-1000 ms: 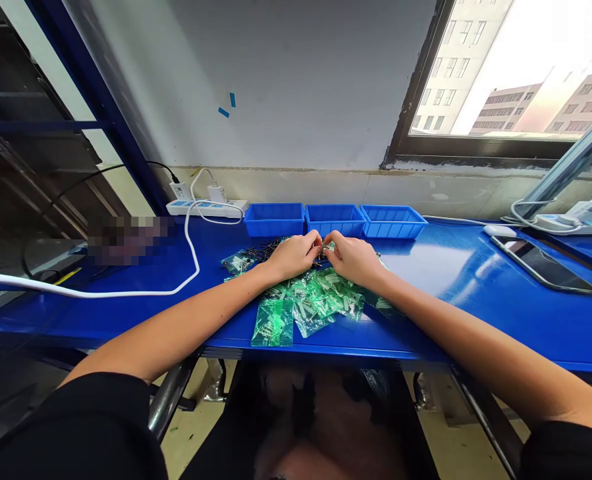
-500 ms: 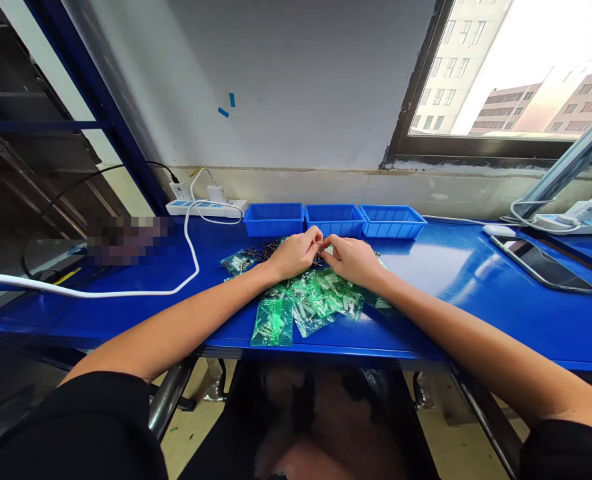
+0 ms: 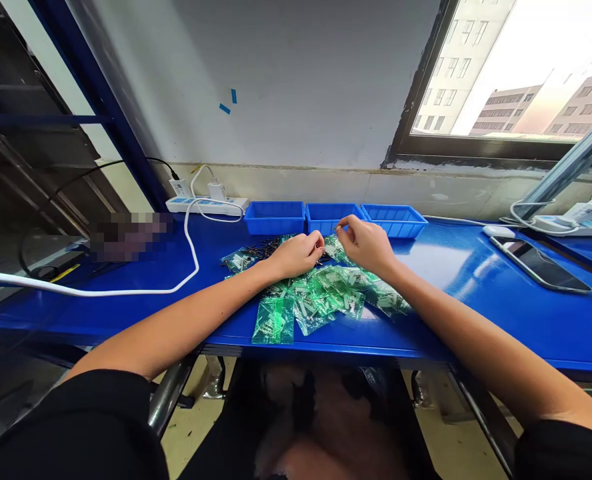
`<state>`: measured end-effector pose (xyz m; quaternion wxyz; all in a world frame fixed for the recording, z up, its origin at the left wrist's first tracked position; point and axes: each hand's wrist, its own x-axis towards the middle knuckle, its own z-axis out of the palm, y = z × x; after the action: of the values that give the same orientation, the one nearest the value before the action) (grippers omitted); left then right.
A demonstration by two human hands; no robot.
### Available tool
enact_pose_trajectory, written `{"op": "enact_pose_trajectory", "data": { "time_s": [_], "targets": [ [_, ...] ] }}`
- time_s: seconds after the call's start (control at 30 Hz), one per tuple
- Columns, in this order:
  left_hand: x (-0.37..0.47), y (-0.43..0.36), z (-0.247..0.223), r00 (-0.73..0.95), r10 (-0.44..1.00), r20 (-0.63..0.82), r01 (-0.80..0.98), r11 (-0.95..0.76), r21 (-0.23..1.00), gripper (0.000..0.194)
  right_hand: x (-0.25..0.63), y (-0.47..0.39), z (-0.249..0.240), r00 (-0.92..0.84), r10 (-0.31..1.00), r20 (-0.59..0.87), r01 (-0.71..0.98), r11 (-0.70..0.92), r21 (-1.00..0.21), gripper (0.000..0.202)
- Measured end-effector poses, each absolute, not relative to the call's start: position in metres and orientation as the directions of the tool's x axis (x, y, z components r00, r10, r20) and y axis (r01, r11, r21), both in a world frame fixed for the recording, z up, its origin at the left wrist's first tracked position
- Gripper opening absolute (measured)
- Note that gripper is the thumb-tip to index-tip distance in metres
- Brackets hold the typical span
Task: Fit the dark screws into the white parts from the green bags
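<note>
From my end of the head camera, I have a loose heap of clear and green packets [image 3: 326, 290] in the middle of the bench, between and below the two hands. Small pale pieces show inside many of them; one packet lies flat at the near edge of the heap. Small dark parts [image 3: 262, 249] lie scattered along its far left side, partly behind the left hand [image 3: 296, 255].

The left hand rests low over the heap, fingers curled and thumb drawn in close to them. I cannot tell whether the tips meet or grip a small part. The right hand [image 3: 367, 245] hangs in front of the middle bin [image 3: 321, 229], well clear of the left, thumb and forefinger tips near each other; I cannot make out what, if anything, sits between them.

Three blue bins stand in a row along the back: the left bin [image 3: 275, 228], the middle one, partly hidden by the right hand, and the right bin [image 3: 397, 228]. I see blue inner walls, but not their full floors.

Farther out on the blue bench [image 3: 441, 333], I see a phone [image 3: 543, 265] to the right and a power strip [image 3: 233, 207] to the back left.
</note>
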<state>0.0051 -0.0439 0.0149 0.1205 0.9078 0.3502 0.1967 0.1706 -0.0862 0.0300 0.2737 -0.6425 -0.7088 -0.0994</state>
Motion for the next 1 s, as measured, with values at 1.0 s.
{"op": "enact_pose_trajectory", "data": {
  "time_s": [1.0],
  "targets": [
    [0.004,-0.045,0.016,0.76,0.617,0.203,0.538,-0.773,0.336,0.024,0.271,-0.061,0.031,0.536,0.727,0.429,0.843,-0.432,-0.321,0.027]
  ]
}}
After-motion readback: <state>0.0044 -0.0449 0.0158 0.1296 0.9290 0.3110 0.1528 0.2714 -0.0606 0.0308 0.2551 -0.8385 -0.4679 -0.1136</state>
